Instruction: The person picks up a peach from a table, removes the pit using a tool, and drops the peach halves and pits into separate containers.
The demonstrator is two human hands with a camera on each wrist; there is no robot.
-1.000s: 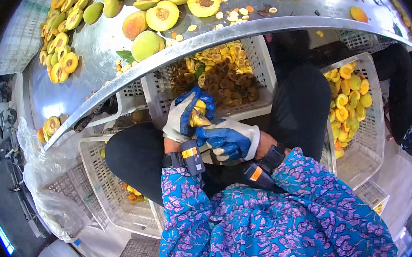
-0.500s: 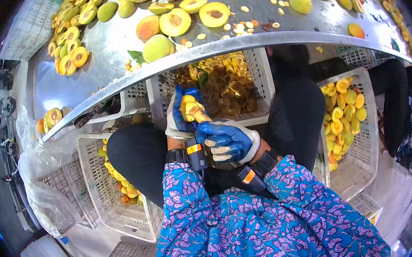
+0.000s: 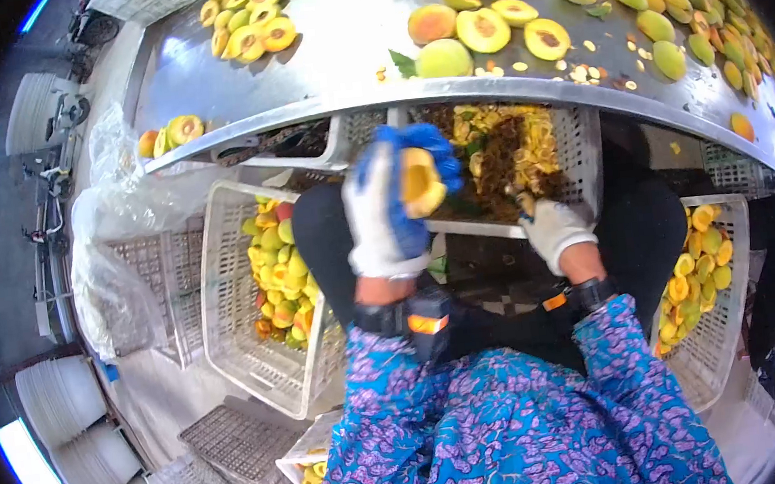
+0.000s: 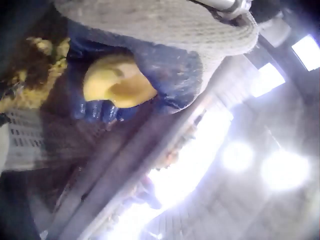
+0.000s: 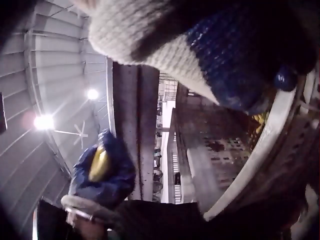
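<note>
My gloved left hand (image 3: 393, 199) is raised by the front edge of the metal table. Its curled blue fingers hold a yellow peach half (image 3: 421, 183), whose hollowed side shows in the left wrist view. Lower and to the right, my gloved right hand (image 3: 556, 228) is at the near rim of a white crate (image 3: 581, 153) of brown and yellow fruit scraps (image 3: 514, 146). Its fingers curl round a small narrow object (image 3: 525, 201) that pokes out at the fingertips; I cannot tell what kind it is. The right wrist view shows that hand in dark shadow.
Whole and halved peaches (image 3: 484, 29) lie on the metal table (image 3: 332, 56) above my knees. A crate of peach pieces (image 3: 278, 271) stands to my left, another crate (image 3: 725, 303) to my right. Plastic film (image 3: 118, 305) hangs at far left.
My hands, together at the peach before, have moved apart. The left has risen with the peach half; the right has moved to the scrap crate's rim. The head view has swung left.
</note>
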